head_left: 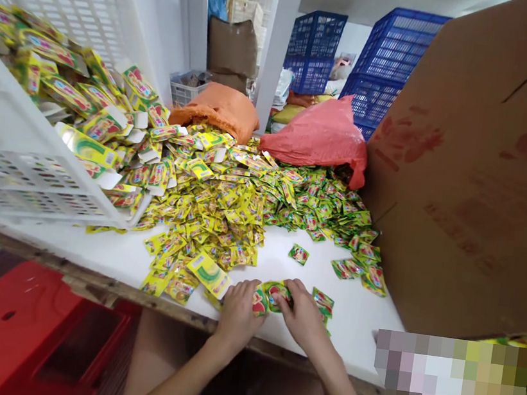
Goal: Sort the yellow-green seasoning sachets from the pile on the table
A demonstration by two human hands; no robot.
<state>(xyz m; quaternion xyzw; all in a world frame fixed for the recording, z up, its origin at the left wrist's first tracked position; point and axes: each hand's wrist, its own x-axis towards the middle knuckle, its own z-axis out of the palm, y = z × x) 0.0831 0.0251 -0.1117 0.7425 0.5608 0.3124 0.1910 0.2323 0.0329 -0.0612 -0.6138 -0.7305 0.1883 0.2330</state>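
Observation:
My left hand [239, 311] is closed on a small green sachet [259, 301] with a red fruit print, near the table's front edge. Beside it my right hand [301, 312] pinches another green sachet [275, 292], thumb on its face. A flat yellow carton [208, 274] lies against the left fingers, on yellow sachets [179, 283]. Just right of my right hand rests a loose green sachet [322, 301]; one more green sachet [299, 254] lies farther up the white tabletop [281, 242]. Whatever is under my palms is hidden.
A tipped white crate [36, 187] spills yellow cartons at left. Behind are mounds of yellow and green sachets, an orange sack [224, 107] and a red sack [323, 134]. A large cardboard box [478, 187] walls the right side. A red stool [17, 333] stands below left.

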